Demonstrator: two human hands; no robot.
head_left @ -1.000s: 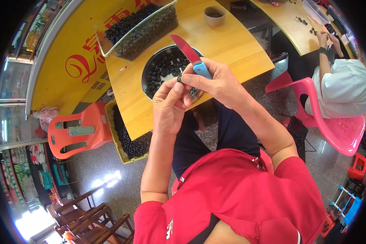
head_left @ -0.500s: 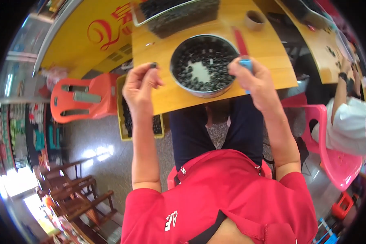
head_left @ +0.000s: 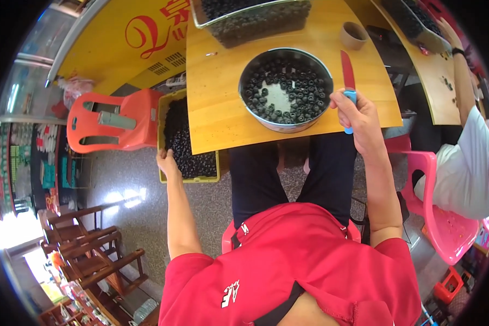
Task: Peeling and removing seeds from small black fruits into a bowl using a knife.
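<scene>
My right hand [head_left: 358, 117] is closed round the blue handle of a knife [head_left: 348, 73], its red blade pointing to the far side of the table. Just left of it stands a round metal bowl [head_left: 286, 129], holding many small, dark, round pieces [head_left: 309, 87] around a bare pale patch. My left hand [head_left: 169, 163] is low at the left edge of a yellow crate [head_left: 193, 179]. Its thumb and fingers look slightly apart, with nothing visible between them. Similar dark pieces [head_left: 187, 141] fill the crate beside the table.
On the wooden table [head_left: 217, 108] stand a clear tub [head_left: 261, 27] of dark pieces and a brown cup [head_left: 353, 36]. An orange chair [head_left: 111, 122] is left of the crate. At right, a person in white [head_left: 453, 168] reaches toward another tub [head_left: 415, 24].
My left hand has moved from above the table, where it pinched a dark piece, down to the crate. The knife hand has shifted slightly right. The other person's arm has reached farther out.
</scene>
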